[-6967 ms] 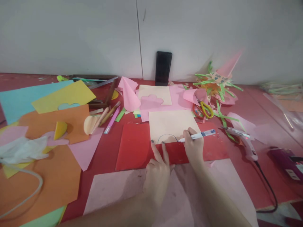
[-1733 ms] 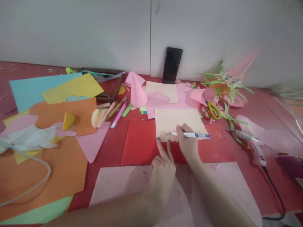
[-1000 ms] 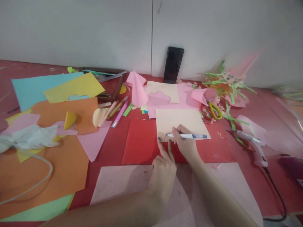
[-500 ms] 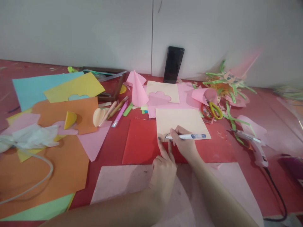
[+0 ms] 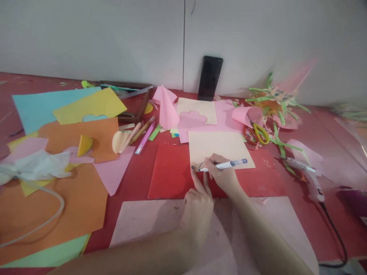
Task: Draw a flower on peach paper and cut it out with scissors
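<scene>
Between its fingers and thumb, my right hand (image 5: 222, 173) grips a white pen (image 5: 229, 164), tilted with its tip on a cream sheet of paper (image 5: 220, 147). A short dark curved line shows at the sheet's lower left corner, beside the tip. My left hand (image 5: 199, 202) has two fingers stretched out, their tips pressing the sheet's lower edge either side of the pen tip; its other fingers are curled. Under the sheet lies a red board (image 5: 169, 172). A larger pale pink sheet (image 5: 143, 217) lies nearer, below my forearms.
Behind stand a pink paper cone (image 5: 168, 112) and a phone (image 5: 210, 78) leaning on the wall. Yellow-handled scissors (image 5: 261, 133) and a glue gun (image 5: 311, 179) with a cord lie right. Orange paper (image 5: 57, 206), markers (image 5: 145, 138) and a white cable (image 5: 54, 193) are left.
The pen tip has shifted slightly left and down, and its back end has tipped up. The dark curved line now reaches nearer the sheet's lower edge. My left hand stays in place.
</scene>
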Tool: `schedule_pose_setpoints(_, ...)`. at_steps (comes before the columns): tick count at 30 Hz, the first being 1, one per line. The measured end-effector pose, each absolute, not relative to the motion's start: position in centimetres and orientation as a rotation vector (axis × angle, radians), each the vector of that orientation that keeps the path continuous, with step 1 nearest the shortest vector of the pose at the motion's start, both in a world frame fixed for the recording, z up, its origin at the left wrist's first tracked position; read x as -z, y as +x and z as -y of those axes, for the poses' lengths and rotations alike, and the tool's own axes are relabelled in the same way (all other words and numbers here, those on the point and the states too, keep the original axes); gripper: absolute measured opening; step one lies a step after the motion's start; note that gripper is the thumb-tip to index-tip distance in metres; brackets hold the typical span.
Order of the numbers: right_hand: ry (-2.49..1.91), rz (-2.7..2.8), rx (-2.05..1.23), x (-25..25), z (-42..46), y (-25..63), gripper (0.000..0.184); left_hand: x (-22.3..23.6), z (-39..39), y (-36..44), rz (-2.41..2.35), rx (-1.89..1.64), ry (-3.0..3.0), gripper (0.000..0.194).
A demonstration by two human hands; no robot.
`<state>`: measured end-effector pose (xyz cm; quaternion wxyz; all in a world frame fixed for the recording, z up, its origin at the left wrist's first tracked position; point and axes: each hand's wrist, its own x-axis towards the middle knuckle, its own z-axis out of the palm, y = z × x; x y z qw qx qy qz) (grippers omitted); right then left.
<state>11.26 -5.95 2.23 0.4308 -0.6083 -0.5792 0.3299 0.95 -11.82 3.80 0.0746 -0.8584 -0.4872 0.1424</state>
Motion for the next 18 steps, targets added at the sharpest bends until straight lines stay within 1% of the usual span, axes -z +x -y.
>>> schedule_pose_setpoints(5, -1.476, 1.417, -0.891, -2.1, 6.0, 11.2, 0.036, -3.9, 11.7, 1.0, 1.453, -0.434, -2.578, 0.050)
schedule_pose_setpoints(8, -1.418, 1.228, -0.935, -2.1, 6.0, 11.7, 0.037, -3.9, 11.7, 0.9, 1.447, -0.443, -2.548, 0.051)
schedule_pose_setpoints(14, -1.311, 0.610, -0.612, -2.3, 5.7, 14.9, 0.030, -4.0, 11.7, 1.0, 1.463, -0.429, -2.532, 0.055)
schedule_pose_setpoints(18, -1.272, 0.447, -0.476, -2.9, 5.4, 16.8, 0.031, -4.3, 11.7, 1.0, 1.490, -0.453, -2.536, 0.054)
